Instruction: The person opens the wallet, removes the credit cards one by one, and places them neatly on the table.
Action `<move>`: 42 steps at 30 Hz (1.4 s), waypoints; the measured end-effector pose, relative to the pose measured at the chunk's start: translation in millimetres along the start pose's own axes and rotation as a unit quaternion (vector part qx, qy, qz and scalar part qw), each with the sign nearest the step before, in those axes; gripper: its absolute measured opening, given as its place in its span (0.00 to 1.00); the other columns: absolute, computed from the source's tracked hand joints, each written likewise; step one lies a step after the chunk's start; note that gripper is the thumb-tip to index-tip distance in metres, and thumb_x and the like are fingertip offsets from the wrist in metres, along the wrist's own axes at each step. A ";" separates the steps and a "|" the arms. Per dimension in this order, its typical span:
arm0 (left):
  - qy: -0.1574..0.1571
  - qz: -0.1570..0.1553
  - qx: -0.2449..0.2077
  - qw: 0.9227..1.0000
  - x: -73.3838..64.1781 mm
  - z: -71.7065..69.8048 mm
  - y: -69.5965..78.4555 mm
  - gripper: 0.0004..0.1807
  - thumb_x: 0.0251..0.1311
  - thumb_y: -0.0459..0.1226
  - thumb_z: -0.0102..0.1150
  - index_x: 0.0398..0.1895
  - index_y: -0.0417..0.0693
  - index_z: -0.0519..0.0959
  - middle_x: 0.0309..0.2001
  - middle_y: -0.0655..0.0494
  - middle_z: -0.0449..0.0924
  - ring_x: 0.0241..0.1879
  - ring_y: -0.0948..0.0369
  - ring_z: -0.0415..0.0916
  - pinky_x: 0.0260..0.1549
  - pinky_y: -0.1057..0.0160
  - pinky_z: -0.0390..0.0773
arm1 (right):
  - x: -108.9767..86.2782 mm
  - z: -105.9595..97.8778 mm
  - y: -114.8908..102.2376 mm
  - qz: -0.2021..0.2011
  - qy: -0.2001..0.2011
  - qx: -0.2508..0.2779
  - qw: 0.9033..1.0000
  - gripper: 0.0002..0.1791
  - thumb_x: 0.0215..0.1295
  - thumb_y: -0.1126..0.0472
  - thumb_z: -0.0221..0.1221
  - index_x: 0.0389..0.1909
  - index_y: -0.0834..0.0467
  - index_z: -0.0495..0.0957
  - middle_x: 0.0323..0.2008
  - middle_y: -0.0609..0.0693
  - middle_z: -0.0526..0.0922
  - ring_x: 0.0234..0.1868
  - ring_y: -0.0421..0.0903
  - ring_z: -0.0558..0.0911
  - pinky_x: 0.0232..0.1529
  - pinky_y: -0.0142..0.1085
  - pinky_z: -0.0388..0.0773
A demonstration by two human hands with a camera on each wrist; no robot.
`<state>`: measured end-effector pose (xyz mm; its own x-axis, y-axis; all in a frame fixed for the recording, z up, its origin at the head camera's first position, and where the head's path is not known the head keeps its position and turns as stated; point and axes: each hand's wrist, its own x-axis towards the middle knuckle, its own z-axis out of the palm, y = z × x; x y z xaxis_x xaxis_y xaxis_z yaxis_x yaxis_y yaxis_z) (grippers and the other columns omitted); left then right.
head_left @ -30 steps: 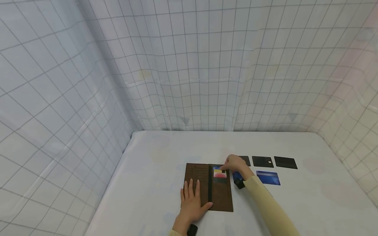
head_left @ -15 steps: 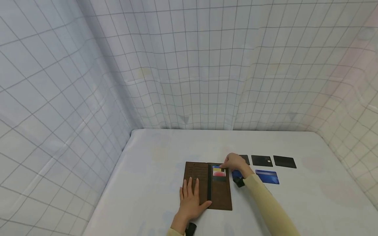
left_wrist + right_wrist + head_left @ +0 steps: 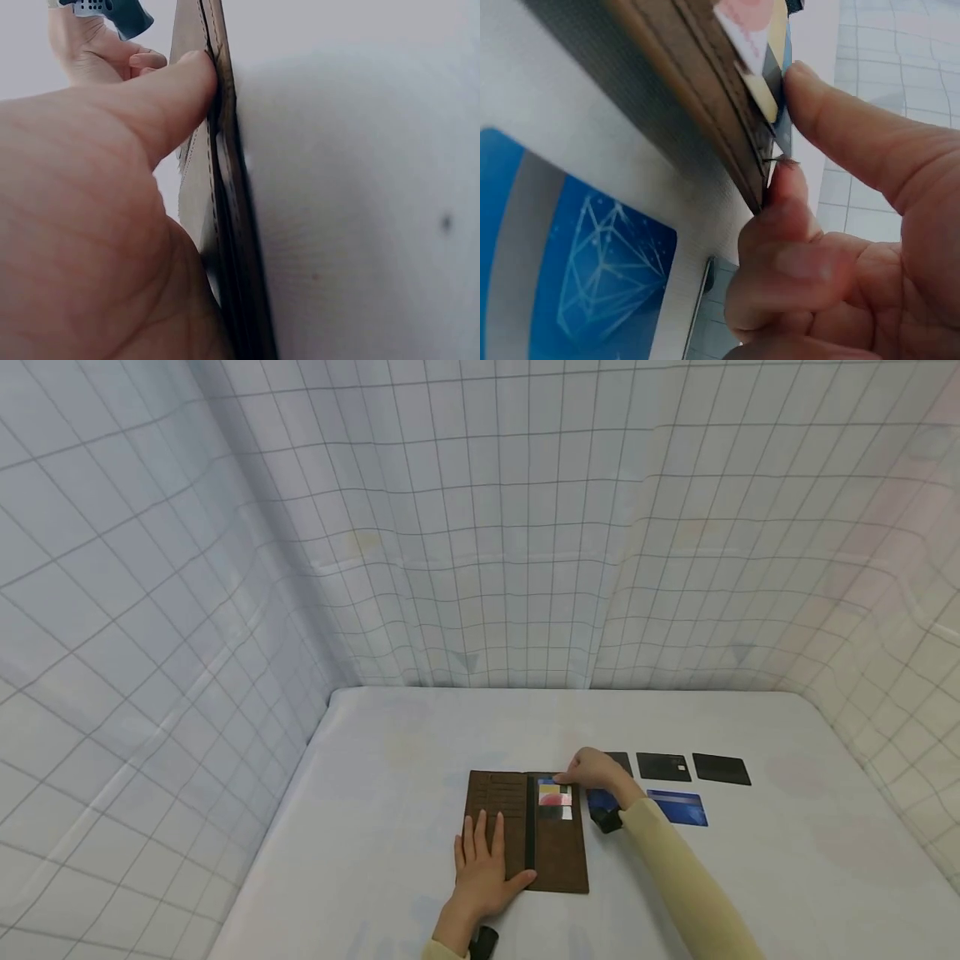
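A brown long wallet (image 3: 561,864) lies spread on the white table, with a dark strap down its middle. My left hand (image 3: 482,878) rests on its left half, fingers straight and spread; its thumb (image 3: 187,79) touches the wallet near the bottom edge in the left wrist view. At the top of the right half, my right hand (image 3: 596,768) pinches the upper edge of a card in blue, yellow and pink (image 3: 555,797). Thumb and forefinger meet there in the right wrist view, the thumb on the card's blue part. Several slots on the left half show no cards.
To the right lie three black cards in a row: one partly behind the right hand (image 3: 621,760), a chip card (image 3: 663,767) and a plain one (image 3: 722,769). Two blue cards lie nearer, one beside the wallet (image 3: 615,262), the other farther right (image 3: 686,808). Gridded white curtains surround the table.
The head view has shifted slightly. The right hand still pinches the colourful card at its upper edge, and the left hand keeps its place on the wallet.
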<state>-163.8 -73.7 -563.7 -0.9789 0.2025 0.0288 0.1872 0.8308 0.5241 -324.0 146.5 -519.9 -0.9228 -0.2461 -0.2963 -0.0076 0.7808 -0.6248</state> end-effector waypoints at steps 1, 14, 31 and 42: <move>0.000 -0.002 0.003 1.000 0.6 0.8 -1.0 0.54 0.55 0.61 0.58 0.72 0.36 0.48 0.71 0.31 0.36 0.69 0.36 0.29 0.60 0.34 0.33 | 0.3 -0.2 -0.2 -0.002 -0.001 0.004 1.000 0.18 0.57 0.49 0.66 0.21 0.59 0.75 0.19 0.46 0.72 0.20 0.42 0.67 0.22 0.34 0.64; -0.009 0.007 -0.025 1.000 -2.5 -6.0 2.2 0.55 0.56 0.62 0.55 0.73 0.36 0.45 0.70 0.31 0.35 0.68 0.35 0.27 0.59 0.34 0.30 | 3.0 5.1 4.6 -0.001 0.011 0.060 0.998 0.16 0.60 0.52 0.65 0.22 0.59 0.74 0.24 0.48 0.72 0.27 0.45 0.69 0.27 0.36 0.65; -0.017 0.001 -0.027 0.999 -3.8 -6.3 1.8 0.54 0.57 0.62 0.55 0.72 0.34 0.46 0.70 0.30 0.35 0.68 0.35 0.27 0.59 0.33 0.31 | 0.4 7.6 2.2 -0.002 0.057 0.055 0.997 0.16 0.62 0.54 0.62 0.21 0.58 0.72 0.21 0.48 0.71 0.24 0.44 0.68 0.25 0.35 0.65; -0.023 -0.014 -0.006 1.000 -4.6 -12.8 7.0 0.53 0.55 0.60 0.58 0.72 0.35 0.49 0.71 0.31 0.37 0.69 0.36 0.30 0.59 0.33 0.34 | 6.4 12.2 4.3 -0.007 0.087 0.026 0.996 0.17 0.64 0.51 0.60 0.26 0.60 0.72 0.24 0.49 0.71 0.26 0.46 0.70 0.26 0.36 0.67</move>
<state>-159.0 -75.5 -549.3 -0.9786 0.2041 -0.0250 0.1596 0.8305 0.5337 -325.2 141.2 -533.3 -0.9756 -0.1495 -0.1611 -0.0045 0.7464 -0.6654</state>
